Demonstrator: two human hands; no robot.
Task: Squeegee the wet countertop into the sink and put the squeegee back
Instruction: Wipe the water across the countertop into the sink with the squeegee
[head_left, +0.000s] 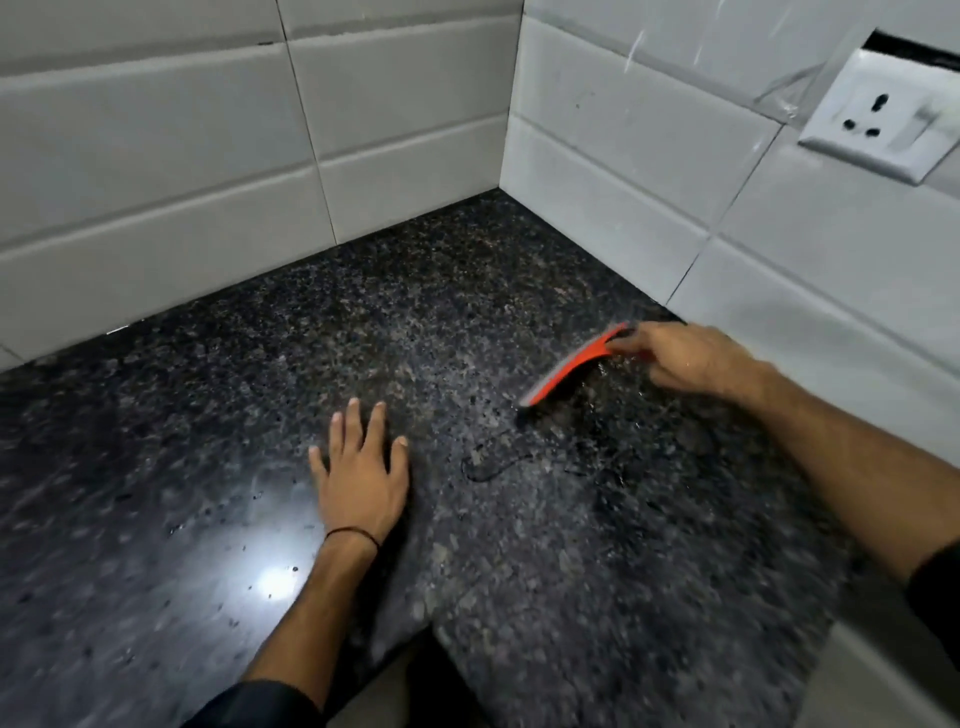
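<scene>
on the far left a wall of white glazed tiles (156, 171) runs back to a corner, and the dark speckled granite worktop (218, 395) spreads out below it, with a bright patch of reflected light (272, 582) and small beads of water scattered across the near-left surface. the left hand (361, 467) lies flat on the worktop, palm down, fingers spread and straight, holding nothing; a thin black thread band (353, 535) circles its wrist, and a dark sleeve (260, 704) shows at the lower edge of the view. just right of that hand a thin outline of a water puddle (493, 465) sits on the stone, and the granite beyond it looks wet and streaked. further right the orange squeegee (563, 371) is tilted with its dark blade edge down on the worktop near the right-hand wall, its length running diagonally from near the centre up toward the wall. the right hand (685, 358) is closed around the squeegee's handle end, fingers curled over it, with the forearm stretching in from the right edge and a dark sleeve at the elbow. the hand and tool are blurred, so the exact grip is hard to read. behind them a second wall of white tiles (649, 171) meets the first at the corner, and high on the right sits a white socket and switch plate (883, 119), with splashes or streaks showing on the tiles beside it. the worktop's front edge cuts in at an inside corner at the bottom centre.
</scene>
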